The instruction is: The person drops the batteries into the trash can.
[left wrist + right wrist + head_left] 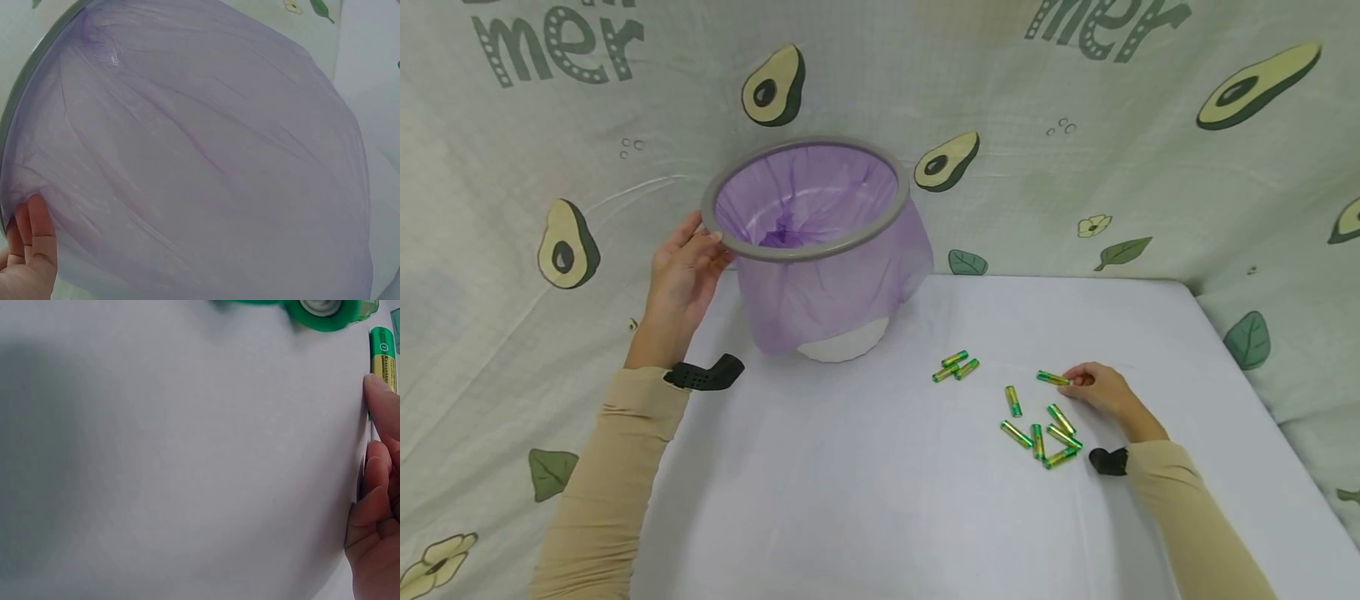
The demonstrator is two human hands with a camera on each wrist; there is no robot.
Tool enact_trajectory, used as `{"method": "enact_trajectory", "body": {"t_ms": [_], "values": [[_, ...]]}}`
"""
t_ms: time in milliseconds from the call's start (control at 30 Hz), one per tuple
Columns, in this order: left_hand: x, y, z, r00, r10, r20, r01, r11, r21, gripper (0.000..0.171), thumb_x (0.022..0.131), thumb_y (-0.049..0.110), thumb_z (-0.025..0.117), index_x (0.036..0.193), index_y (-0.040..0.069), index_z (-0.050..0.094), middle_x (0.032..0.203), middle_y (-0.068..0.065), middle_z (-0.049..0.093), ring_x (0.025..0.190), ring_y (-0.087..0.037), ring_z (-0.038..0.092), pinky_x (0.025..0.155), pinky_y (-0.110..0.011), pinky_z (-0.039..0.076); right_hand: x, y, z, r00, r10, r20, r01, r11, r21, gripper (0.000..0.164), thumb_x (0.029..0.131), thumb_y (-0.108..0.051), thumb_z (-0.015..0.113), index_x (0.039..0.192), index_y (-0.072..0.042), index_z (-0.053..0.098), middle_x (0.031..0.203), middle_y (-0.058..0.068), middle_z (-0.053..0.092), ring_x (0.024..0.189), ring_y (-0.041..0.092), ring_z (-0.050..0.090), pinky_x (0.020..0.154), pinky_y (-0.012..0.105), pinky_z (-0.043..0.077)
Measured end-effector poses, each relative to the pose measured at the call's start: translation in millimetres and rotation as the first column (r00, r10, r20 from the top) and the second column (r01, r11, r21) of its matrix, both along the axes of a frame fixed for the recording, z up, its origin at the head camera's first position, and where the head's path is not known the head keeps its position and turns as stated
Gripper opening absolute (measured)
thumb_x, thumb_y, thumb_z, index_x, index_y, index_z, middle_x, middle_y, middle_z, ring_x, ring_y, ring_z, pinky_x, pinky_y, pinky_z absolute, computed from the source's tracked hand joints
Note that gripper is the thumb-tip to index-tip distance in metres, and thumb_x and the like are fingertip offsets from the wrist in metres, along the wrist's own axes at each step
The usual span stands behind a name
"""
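Note:
My left hand [688,267] grips the grey rim of a waste bin [808,250] at its left side, thumb on top. A thin purple bag [820,300] lines the bin and hangs down over its outside; the white base shows below. In the left wrist view the fingers [42,225] lie against the bag under the rim. On the right of the table, my right hand [1101,390] pinches one end of a green and gold battery [1054,378]. The right wrist view shows the thumb and fingers at that battery [382,353].
Several more batteries [1037,442] lie loosely grouped just in front of the right hand. Three others [957,367] sit together nearer the bin. Behind the white table [850,467] hangs a cloth printed with avocados [947,162].

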State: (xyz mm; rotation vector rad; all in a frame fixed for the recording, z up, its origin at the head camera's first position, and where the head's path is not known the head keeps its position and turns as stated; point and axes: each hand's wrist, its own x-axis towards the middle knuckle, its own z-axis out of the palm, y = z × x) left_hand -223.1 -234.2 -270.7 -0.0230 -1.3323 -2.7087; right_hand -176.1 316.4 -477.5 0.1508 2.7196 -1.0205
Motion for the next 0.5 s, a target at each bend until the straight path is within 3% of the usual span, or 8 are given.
{"method": "enact_trajectory", "body": {"t_ms": [333, 500], "values": [[0.8, 1.8, 1.6, 1.0, -0.011, 0.016, 0.011, 1.0, -0.022, 0.079, 0.083, -0.009, 0.06, 0.148, 0.006, 0.017, 0.106, -0.01, 0.055, 0.074, -0.015, 0.059, 0.072, -0.023, 0.051, 4.3, -0.2, 5.3, 0.999, 0.005, 0.033, -0.006, 1.0, 0.01, 0.043, 0.087, -0.032, 0.064, 0.108, 0.005, 0.056, 0.088, 0.007, 0.052, 0.08, 0.02, 0.043, 0.066, 0.027, 0.035], [3.5, 1.0, 2.7, 1.0, -0.022, 0.018, 0.021, 1.0, 0.02, 0.081, 0.083, -0.011, 0.058, 0.149, 0.007, 0.015, 0.107, -0.011, 0.054, 0.073, -0.016, 0.058, 0.073, -0.025, 0.052, 1.9, 0.2, 8.1, 0.999, 0.014, 0.031, -0.014, 1.0, -0.004, 0.045, 0.088, -0.035, 0.062, 0.108, 0.005, 0.055, 0.091, 0.009, 0.055, 0.08, 0.018, 0.045, 0.066, 0.026, 0.038]]}}
